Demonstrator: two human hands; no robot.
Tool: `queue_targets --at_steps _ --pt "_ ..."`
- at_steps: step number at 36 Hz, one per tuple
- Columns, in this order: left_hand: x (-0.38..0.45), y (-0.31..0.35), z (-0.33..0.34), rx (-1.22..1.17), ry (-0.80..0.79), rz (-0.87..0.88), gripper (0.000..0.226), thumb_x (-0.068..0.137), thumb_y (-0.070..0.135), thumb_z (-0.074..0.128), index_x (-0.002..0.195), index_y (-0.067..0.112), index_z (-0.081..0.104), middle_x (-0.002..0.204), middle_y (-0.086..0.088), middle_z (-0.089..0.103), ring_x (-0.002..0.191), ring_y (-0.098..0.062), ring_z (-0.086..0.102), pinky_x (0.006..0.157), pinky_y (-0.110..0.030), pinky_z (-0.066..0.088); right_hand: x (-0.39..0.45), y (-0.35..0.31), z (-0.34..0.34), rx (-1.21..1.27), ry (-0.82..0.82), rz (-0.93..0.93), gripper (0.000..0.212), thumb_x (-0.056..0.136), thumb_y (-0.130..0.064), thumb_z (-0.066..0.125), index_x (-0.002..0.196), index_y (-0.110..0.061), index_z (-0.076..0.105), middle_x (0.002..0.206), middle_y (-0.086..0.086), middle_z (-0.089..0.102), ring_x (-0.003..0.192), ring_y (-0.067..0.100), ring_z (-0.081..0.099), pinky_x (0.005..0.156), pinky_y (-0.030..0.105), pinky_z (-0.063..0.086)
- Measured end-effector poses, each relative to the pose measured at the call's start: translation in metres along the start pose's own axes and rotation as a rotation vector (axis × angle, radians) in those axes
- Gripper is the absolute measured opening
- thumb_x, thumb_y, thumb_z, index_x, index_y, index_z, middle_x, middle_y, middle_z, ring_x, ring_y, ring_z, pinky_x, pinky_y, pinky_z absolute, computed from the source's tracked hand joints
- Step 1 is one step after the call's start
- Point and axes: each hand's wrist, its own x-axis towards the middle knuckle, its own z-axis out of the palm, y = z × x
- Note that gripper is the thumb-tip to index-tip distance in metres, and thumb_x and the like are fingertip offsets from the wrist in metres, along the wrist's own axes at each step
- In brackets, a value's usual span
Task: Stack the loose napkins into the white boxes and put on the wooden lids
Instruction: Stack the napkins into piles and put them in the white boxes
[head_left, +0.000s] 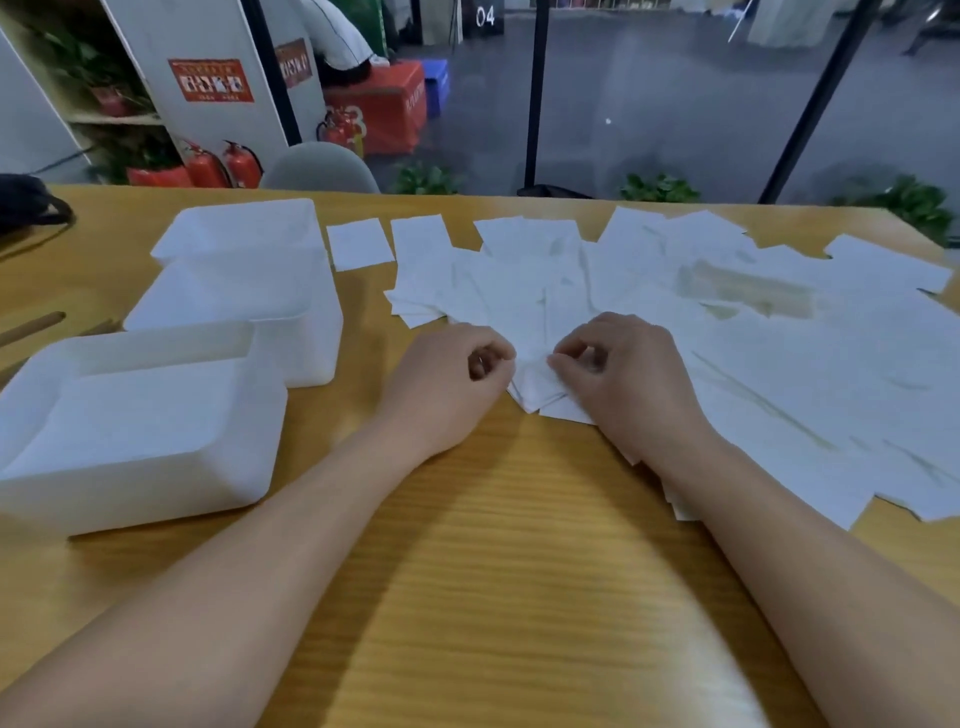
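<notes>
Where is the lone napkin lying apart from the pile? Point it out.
In the head view, the lone napkin lies toward the table's far edge, between the farthest white box and the napkin pile.

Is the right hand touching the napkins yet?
Touching. The head view shows the right hand resting on the napkins, its fingertips pinching their near edge.
</notes>
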Motion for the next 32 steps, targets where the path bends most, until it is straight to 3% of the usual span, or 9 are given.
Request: queue_targets --at_steps 5,12,15,18,22,25,28,30,32 --pt "0.000 0.001 -0.002 -0.103 -0.014 -0.011 0.012 0.102 0.035 0.073 0.112 0.036 0.080 0.100 0.022 0.073 0.096 0.005 0.066 0.075 -0.006 0.046 -0.002 0.002 -0.002 0.186 -0.008 0.130 0.012 0.095 -0.027 0.079 0.084 -0.030 0.081 0.090 -0.017 0.074 0.085 0.004 0.069 0.075 0.026 0.057" --pt "-0.001 0.002 -0.003 -0.170 0.009 0.042 0.032 0.101 0.028 0.076 0.131 0.038 0.073 0.116 0.019 0.069 0.104 -0.002 0.064 0.079 -0.011 0.046 -0.004 -0.001 -0.009 0.276 -0.012 0.139 0.015 0.098 -0.026 0.077 0.085 -0.032 0.080 0.090 -0.019 0.075 0.091 0.004 0.068 0.074 0.010 0.045" --pt "-0.001 0.002 -0.006 -0.136 0.013 0.097 0.053 0.099 0.029 0.079 0.146 0.045 0.062 0.137 0.021 0.055 0.126 -0.003 0.056 0.097 -0.018 0.048 -0.008 -0.006 -0.020 0.350 -0.085 0.014 0.014 0.105 -0.025 0.070 0.095 -0.029 0.079 0.097 -0.013 0.077 0.099 0.013 0.070 0.085 0.024 0.051" --pt "-0.002 0.004 -0.012 -0.100 0.004 0.173 0.042 0.099 0.032 0.080 0.138 0.044 0.069 0.149 0.021 0.047 0.141 -0.007 0.043 0.113 -0.016 0.035 -0.015 -0.013 -0.033 0.481 -0.172 -0.078 0.017 0.110 -0.018 0.064 0.103 -0.019 0.080 0.103 -0.004 0.080 0.102 0.023 0.074 0.092 0.039 0.057" --pt "-0.004 0.004 -0.024 -0.163 0.016 0.225 0.007 0.104 0.031 0.074 0.109 0.031 0.079 0.126 0.020 0.070 0.132 -0.009 0.054 0.111 -0.022 0.040 -0.017 -0.015 -0.047 0.676 -0.109 -0.017 0.019 0.111 -0.015 0.060 0.103 -0.007 0.075 0.105 0.009 0.080 0.101 0.035 0.074 0.093 0.055 0.059" --pt "-0.007 0.007 -0.033 -0.290 -0.026 0.209 0.009 0.107 0.025 0.071 0.102 0.023 0.078 0.099 0.017 0.075 0.103 -0.006 0.068 0.089 -0.018 0.047 -0.015 -0.013 -0.053 0.735 -0.049 0.093 0.021 0.111 -0.018 0.061 0.101 -0.005 0.074 0.102 0.020 0.076 0.097 0.037 0.072 0.093 0.056 0.059" --pt "-0.011 0.015 -0.040 -0.394 -0.058 0.204 0.010 0.106 0.022 0.072 0.101 0.019 0.079 0.091 0.014 0.075 0.090 -0.005 0.069 0.084 -0.018 0.047 -0.015 -0.014 -0.059 0.700 -0.090 0.131 0.016 0.108 -0.024 0.066 0.102 -0.012 0.076 0.093 0.030 0.066 0.084 0.036 0.064 0.084 0.051 0.061" --pt "-0.015 0.017 -0.045 -0.418 -0.115 0.178 0.009 0.105 0.023 0.074 0.100 0.020 0.081 0.094 0.008 0.078 0.093 -0.012 0.072 0.087 -0.029 0.052 -0.018 -0.018 -0.064 0.669 -0.170 0.124 0.012 0.103 -0.028 0.073 0.111 -0.020 0.077 0.081 0.022 0.066 0.075 0.030 0.058 0.075 0.042 0.054" --pt "-0.019 0.016 -0.050 -0.395 -0.209 0.135 0.008 0.103 0.027 0.077 0.098 0.025 0.083 0.098 0.004 0.080 0.098 -0.020 0.074 0.092 -0.044 0.057 -0.020 -0.021 -0.068 0.599 -0.252 0.106 0.023 0.097 -0.030 0.080 0.119 -0.027 0.075 0.084 0.005 0.078 0.070 0.029 0.064 0.073 0.041 0.050"
